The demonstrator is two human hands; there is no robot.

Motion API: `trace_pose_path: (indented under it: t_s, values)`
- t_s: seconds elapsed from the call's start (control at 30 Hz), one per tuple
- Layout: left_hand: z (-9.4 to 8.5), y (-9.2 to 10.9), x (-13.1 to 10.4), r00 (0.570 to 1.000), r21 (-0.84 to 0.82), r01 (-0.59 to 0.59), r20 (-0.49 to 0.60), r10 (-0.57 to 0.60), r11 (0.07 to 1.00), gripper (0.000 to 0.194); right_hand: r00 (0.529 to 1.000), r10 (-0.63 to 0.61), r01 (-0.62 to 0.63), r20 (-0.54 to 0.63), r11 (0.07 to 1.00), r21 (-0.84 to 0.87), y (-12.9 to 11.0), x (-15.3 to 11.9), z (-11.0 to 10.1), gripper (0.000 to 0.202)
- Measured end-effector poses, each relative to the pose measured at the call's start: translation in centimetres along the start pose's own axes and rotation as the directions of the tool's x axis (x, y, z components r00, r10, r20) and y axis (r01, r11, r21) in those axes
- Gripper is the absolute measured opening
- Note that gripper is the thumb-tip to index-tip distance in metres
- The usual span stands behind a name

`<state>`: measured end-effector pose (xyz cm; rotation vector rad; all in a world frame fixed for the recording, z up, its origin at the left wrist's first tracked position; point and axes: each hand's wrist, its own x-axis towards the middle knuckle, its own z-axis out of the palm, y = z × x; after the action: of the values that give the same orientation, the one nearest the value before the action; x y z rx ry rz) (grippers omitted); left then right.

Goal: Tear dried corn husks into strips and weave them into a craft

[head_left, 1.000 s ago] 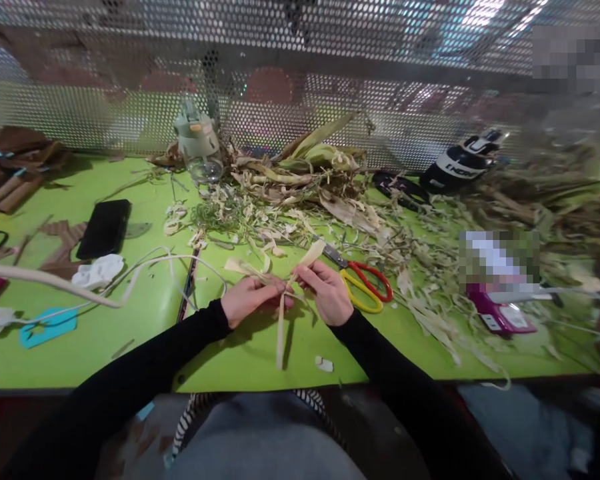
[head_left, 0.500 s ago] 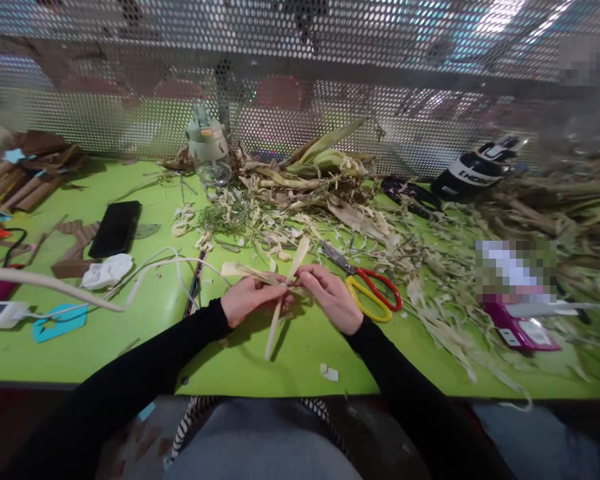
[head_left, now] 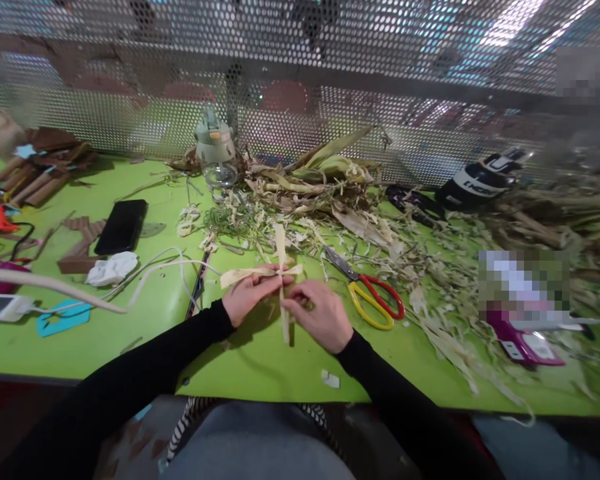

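Note:
A cross-shaped piece made of pale husk strips [head_left: 281, 248] is held above the green table, with arms pointing up, down, left and right. My left hand [head_left: 245, 297] pinches it near its centre, thumb on top. My right hand [head_left: 320, 312] is at the lower strip, its fingers curled and the fingertips touching or very near it; whether they grip it is hard to tell. Scissors with red and yellow handles [head_left: 375, 300] lie just right of my right hand.
Husk scraps [head_left: 300, 180] are heaped behind the hands and spread right. A clear bottle [head_left: 217, 153], a black bottle [head_left: 477, 180], a phone [head_left: 121, 227], a white cable [head_left: 155, 262] and a magenta device [head_left: 527, 343] surround the work on the table [head_left: 145, 363].
The husk cross has turned so its strips stand more upright and level. My right hand has moved from its centre down to the lower strip. The view has shifted slightly.

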<state>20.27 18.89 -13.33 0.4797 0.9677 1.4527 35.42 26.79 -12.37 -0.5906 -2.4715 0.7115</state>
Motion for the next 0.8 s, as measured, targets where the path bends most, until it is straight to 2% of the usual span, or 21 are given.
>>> trace_pose_path:
  t_s: [0.07,0.13,0.27,0.37,0.5,0.57,0.63,0.7,0.77,0.8]
  values:
    - [0.0,0.0,0.1,1.000,0.021,-0.023,-0.005,0.023,1.000,0.040,0.996,-0.005,0.008,0.092,1.000,-0.027,-0.4,-0.2,0.6,0.027]
    - [-0.1,0.1,0.1,0.996,0.110,-0.074,-0.040,0.078,0.991,0.039,0.992,-0.009,0.016,0.123,0.998,-0.062,-0.6,-0.3,0.7,0.024]
    - [-0.5,0.9,0.0,0.981,0.358,-0.144,-0.074,0.182,0.922,0.027,0.994,-0.095,0.103,0.056,0.980,-0.169,-0.6,-0.2,-0.1,0.023]
    - [-0.5,1.3,-0.1,0.985,0.472,-0.120,-0.053,0.164,0.874,0.025,0.974,-0.225,0.227,0.034,0.943,-0.242,-0.5,0.1,-0.7,0.022]
    - [-0.6,0.8,-0.2,0.992,0.488,-0.112,0.004,0.126,0.865,0.031,0.925,-0.349,0.378,0.152,0.882,-0.280,-0.5,0.0,-0.5,0.026]
    - [-1.0,0.4,-0.1,0.991,0.524,-0.134,0.064,0.118,0.841,0.032,0.912,-0.378,0.409,0.160,0.866,-0.288,-0.5,0.0,-0.3,0.026]
    - [-1.4,0.1,-0.1,0.989,0.543,-0.133,0.120,0.081,0.829,0.030,0.927,-0.358,0.374,0.108,0.876,-0.304,-0.5,0.0,-0.4,0.024]
    - [-1.7,0.2,-0.1,0.985,0.545,-0.120,0.167,0.033,0.830,0.025,0.959,-0.283,0.280,0.033,0.915,-0.289,-0.3,0.1,-0.7,0.021]
    - [-1.6,0.5,-0.2,0.981,0.538,-0.099,0.193,-0.008,0.837,0.021,0.984,-0.176,0.173,-0.001,0.967,-0.187,-0.2,0.2,-1.2,0.020]
    - [-1.5,0.8,-0.3,0.980,0.532,-0.083,0.195,-0.027,0.843,0.020,0.994,-0.110,0.112,0.019,0.988,-0.103,-0.2,0.2,-1.4,0.021]
